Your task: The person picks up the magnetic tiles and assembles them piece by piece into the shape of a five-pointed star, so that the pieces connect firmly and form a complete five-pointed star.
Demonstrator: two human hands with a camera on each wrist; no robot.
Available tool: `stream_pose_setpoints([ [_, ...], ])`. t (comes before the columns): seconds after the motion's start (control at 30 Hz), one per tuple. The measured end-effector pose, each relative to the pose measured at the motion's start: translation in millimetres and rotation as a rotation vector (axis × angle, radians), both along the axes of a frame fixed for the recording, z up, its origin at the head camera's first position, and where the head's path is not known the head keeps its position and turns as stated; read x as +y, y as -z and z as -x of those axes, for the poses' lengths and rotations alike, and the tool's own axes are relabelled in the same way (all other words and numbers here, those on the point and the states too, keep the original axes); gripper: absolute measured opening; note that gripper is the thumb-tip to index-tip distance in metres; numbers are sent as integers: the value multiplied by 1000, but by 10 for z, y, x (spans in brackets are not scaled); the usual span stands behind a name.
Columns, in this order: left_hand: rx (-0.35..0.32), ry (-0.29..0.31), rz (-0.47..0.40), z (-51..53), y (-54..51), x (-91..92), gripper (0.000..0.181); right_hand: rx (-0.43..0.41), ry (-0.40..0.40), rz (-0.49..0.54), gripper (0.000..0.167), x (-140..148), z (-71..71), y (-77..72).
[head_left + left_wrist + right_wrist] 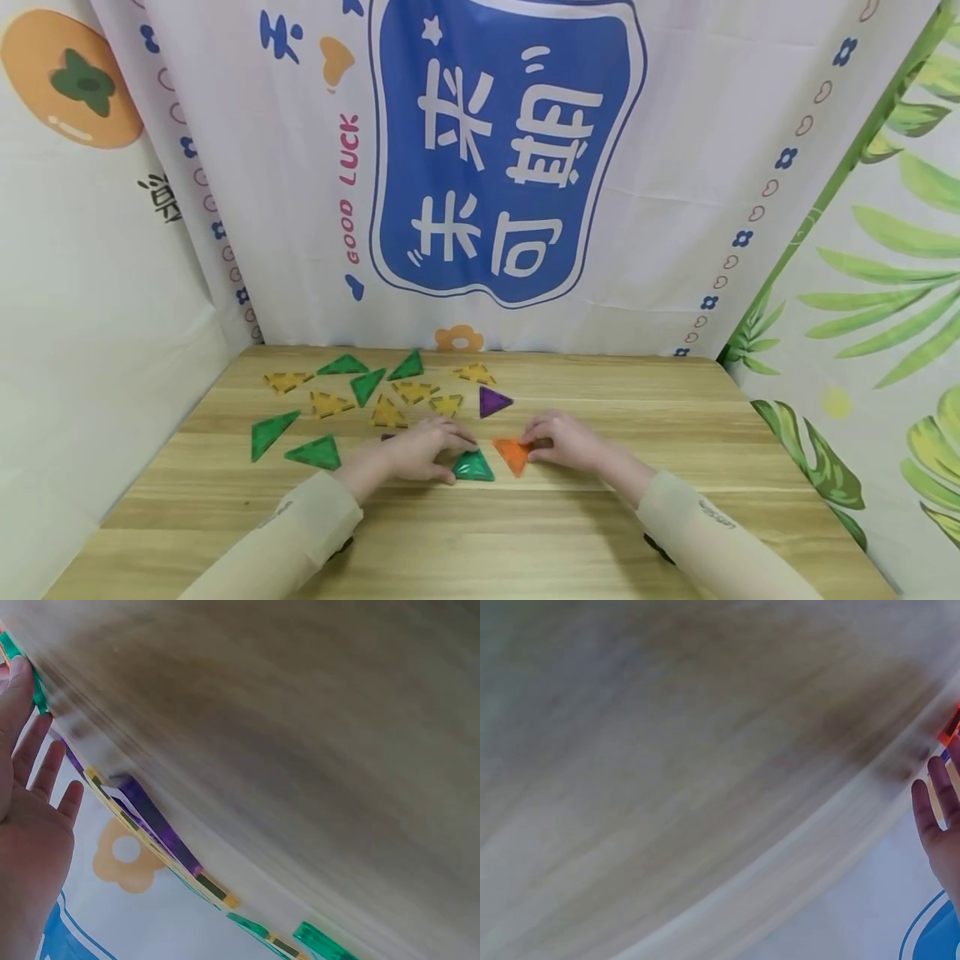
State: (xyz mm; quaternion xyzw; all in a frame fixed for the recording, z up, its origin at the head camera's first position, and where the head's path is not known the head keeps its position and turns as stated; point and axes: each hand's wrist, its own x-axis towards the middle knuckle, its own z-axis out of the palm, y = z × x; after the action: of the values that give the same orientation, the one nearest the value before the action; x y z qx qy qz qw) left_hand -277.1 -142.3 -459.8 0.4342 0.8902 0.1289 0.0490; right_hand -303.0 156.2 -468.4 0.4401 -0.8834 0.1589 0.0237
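In the head view my left hand (427,450) pinches a green triangular tile (474,467) between thumb and fingers, on the wooden table. Just to its right, my right hand (562,442) pinches an orange triangular tile (512,456) by its right side. A small gap separates the two tiles. The left wrist view has the left hand (34,780) with thumb and a fingertip on the green tile (39,696), its other fingers extended. At the edge of the right wrist view, the right hand (945,817) is beside the orange tile (951,726), partly cut off.
A purple triangle (494,402) lies behind the two held tiles. Several yellow triangles (330,405) and green triangles (315,452) are spread over the left and back of the table (480,542). Another purple tile (387,437) is partly hidden behind my left hand. A printed curtain (675,167) hangs behind.
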Motion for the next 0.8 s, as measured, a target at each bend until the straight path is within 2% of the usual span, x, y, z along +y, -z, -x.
stream_pose_setpoints([
  [0.27, 15, -1, 33, 0, -5, 119, 51, 61, 2, 58, 22, 57, -37, 76],
  [0.43, 11, 4, 36, 15, 1, 176, 51, 59, -20, 80, 21, 84, -17, 112],
  [0.67, 51, 24, 41, 23, 37, 270, 51, 46, -60, 103, 19, 107, 1, 119],
  [0.8, 51, 25, 45, 9, 40, 315, 51, 40, -79, 114, 18, 127, -9, 104],
])
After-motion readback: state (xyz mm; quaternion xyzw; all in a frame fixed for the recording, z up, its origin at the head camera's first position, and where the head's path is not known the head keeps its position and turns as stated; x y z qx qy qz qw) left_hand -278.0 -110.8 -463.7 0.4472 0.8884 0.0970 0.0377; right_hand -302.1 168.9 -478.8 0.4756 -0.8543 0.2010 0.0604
